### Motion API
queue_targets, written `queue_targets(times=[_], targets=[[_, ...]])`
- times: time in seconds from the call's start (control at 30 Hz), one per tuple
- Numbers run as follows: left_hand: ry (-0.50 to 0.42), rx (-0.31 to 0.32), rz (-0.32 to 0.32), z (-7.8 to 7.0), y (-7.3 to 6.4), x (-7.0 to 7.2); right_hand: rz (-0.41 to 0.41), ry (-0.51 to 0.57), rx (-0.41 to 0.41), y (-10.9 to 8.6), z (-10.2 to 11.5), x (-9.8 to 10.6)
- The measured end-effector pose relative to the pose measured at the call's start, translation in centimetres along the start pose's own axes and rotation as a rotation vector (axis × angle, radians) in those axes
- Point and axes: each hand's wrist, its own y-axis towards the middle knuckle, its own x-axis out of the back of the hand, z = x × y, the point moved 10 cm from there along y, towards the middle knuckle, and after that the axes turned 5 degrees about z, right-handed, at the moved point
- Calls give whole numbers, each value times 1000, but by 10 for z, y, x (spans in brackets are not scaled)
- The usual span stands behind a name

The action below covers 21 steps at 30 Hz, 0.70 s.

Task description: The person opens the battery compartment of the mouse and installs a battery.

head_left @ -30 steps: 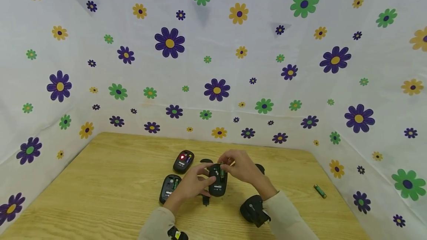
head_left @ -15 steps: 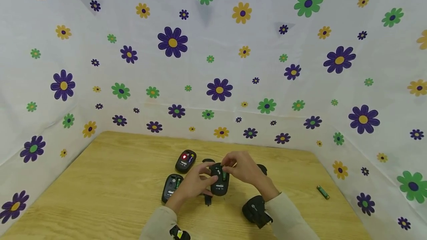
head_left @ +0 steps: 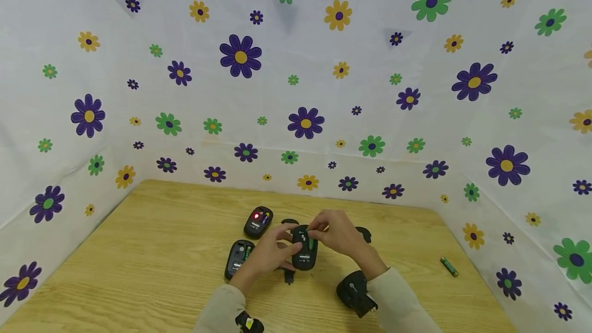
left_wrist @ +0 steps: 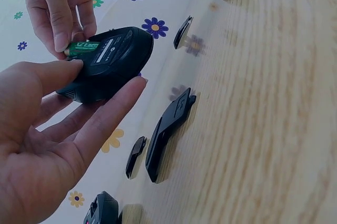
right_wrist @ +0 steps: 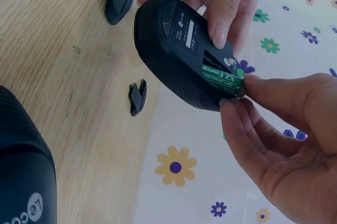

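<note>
Battery (right_wrist: 222, 80) partly within mouse (right_wrist: 171, 50) compartment (right_wrist: 215, 60), left hand (head_left: 270, 252) around mouse, right hand (head_left: 336, 230) clamped on battery.

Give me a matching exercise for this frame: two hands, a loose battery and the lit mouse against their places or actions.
Column one:
1. Left hand
2. Right hand
3. Loose green battery
4. Mouse with a red light

Column two:
A. On the table, right of both hands
B. Has its thumb at the end of a battery in a mouse
C. On the table, left of the held mouse
D. Holds a mouse, underside showing

Pairs: 1-D, 2-B, 3-A, 4-C
</note>
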Motion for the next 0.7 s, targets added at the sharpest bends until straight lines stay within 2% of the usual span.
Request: queue_targets(times=[0.4, 0.7], targets=[[7, -1, 1, 4, 2, 1, -25, 6, -14, -1, -3, 0], [-7, -10, -14, 1, 0, 2, -13, 24, -76, 0, -9, -5]])
